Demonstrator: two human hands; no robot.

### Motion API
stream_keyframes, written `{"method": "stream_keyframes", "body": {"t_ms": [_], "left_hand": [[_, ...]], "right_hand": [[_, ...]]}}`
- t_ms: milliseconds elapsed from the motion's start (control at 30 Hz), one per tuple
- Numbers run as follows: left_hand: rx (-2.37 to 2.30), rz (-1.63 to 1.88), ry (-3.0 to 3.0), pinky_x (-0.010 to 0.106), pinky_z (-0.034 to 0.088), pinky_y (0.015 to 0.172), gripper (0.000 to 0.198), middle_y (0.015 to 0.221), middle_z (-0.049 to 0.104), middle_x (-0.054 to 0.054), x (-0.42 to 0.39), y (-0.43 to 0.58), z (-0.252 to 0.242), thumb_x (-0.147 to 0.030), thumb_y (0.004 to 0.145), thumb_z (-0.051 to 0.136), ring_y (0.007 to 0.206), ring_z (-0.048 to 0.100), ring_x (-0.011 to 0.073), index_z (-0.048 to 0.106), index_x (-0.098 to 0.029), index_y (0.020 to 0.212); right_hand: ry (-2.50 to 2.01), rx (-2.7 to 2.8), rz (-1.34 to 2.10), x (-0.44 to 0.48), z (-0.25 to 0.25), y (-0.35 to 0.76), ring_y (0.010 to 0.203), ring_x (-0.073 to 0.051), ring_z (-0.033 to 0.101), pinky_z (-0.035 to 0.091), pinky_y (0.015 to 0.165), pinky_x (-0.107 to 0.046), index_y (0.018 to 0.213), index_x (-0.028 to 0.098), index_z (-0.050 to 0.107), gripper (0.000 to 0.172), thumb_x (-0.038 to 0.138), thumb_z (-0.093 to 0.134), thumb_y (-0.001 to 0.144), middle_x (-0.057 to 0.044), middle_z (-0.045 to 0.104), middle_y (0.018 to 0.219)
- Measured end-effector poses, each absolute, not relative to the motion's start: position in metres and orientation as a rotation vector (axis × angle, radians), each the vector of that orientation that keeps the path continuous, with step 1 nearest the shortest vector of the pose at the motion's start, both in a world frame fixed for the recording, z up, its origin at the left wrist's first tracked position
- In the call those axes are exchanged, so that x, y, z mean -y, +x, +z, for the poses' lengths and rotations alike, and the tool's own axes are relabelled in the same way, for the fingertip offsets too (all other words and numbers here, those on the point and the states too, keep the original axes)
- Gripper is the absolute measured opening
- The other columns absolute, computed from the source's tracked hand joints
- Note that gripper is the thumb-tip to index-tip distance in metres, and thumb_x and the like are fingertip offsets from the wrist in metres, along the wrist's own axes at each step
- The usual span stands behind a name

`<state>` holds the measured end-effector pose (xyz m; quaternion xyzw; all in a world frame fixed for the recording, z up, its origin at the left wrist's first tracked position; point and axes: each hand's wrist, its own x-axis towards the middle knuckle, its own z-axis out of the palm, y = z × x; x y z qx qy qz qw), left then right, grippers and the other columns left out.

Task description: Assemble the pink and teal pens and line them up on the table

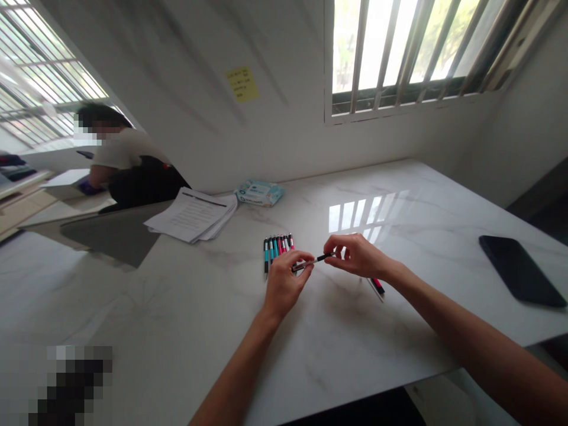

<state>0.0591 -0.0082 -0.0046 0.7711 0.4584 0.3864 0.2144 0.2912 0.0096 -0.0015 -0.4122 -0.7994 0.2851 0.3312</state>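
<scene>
A slim black-and-white pen (318, 259) is stretched between my two hands above the marble-patterned table. My left hand (286, 281) pinches one end of it, and my right hand (355, 255) pinches the other, black end. Behind my left hand lies a row of several pens (278, 242) side by side, turquoise ones on the left and red ones on the right, partly covered by my fingers. Under my right wrist are red-and-black pen parts (377, 286) with a thin white stick beside them, partly hidden by my hand.
A stack of printed papers (195, 214) and a light-blue wipes packet (260, 193) lie towards the wall. At the right is a dark phone (521, 270). A yellow sticky note (242, 84) hangs on the wall. Another person (133, 155) sits at the far left.
</scene>
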Motion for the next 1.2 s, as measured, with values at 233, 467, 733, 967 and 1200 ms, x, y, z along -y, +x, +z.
{"method": "stream_keyframes", "body": {"t_ms": [233, 467, 733, 967, 1200], "left_hand": [[-1.278, 1.050, 2.163, 0.035, 0.056, 0.086, 0.008, 0.095, 0.079, 0.003, 0.008, 0.059, -0.007, -0.023, 0.090, 0.069, 0.091, 0.073, 0.0221, 0.076, -0.026, 0.092], [-1.351, 1.039, 2.226, 0.040, 0.052, 0.094, 0.009, 0.096, 0.079, 0.002, 0.006, 0.057, -0.010, -0.021, 0.090, 0.070, 0.094, 0.072, 0.0234, 0.076, -0.027, 0.093], [-1.440, 1.302, 2.288, 0.044, 0.044, 0.109, 0.021, 0.121, 0.070, 0.006, 0.012, 0.056, 0.003, -0.027, 0.088, 0.075, 0.120, 0.060, 0.0275, 0.073, -0.028, 0.109], [-1.493, 1.435, 2.083, 0.040, 0.046, 0.108, 0.011, 0.117, 0.068, 0.006, 0.006, 0.049, 0.008, -0.027, 0.094, 0.065, 0.116, 0.063, 0.0242, 0.071, -0.025, 0.103], [-1.470, 1.457, 2.009, 0.039, 0.047, 0.107, 0.012, 0.114, 0.069, 0.007, 0.001, 0.043, 0.002, -0.025, 0.093, 0.064, 0.115, 0.064, 0.0234, 0.072, -0.023, 0.102]], "right_hand": [[-1.222, 2.115, 0.676, -0.012, -0.005, 0.291, 0.059, -0.012, 0.061, 0.042, 0.060, -0.025, 0.080, 0.021, 0.071, 0.026, 0.040, 0.066, 0.097, 0.001, 0.071, 0.068], [-1.042, 2.136, 0.754, -0.009, 0.003, 0.296, 0.078, -0.016, 0.068, 0.053, 0.071, -0.027, 0.098, 0.022, 0.071, 0.010, 0.022, 0.068, 0.089, -0.002, 0.074, 0.086], [-1.031, 2.189, 0.783, -0.007, 0.006, 0.296, 0.070, -0.013, 0.064, 0.050, 0.066, -0.025, 0.087, 0.021, 0.069, 0.011, 0.012, 0.063, 0.084, 0.000, 0.070, 0.078], [-1.339, 2.173, 0.633, -0.010, -0.007, 0.283, 0.063, -0.013, 0.059, 0.042, 0.061, -0.025, 0.084, 0.021, 0.067, 0.010, 0.012, 0.063, 0.081, 0.001, 0.068, 0.070], [-1.575, 2.172, 0.703, -0.013, -0.021, 0.242, 0.071, -0.019, 0.064, 0.038, 0.060, -0.026, 0.119, 0.019, 0.058, 0.037, 0.017, 0.066, 0.083, -0.005, 0.073, 0.082]]}}
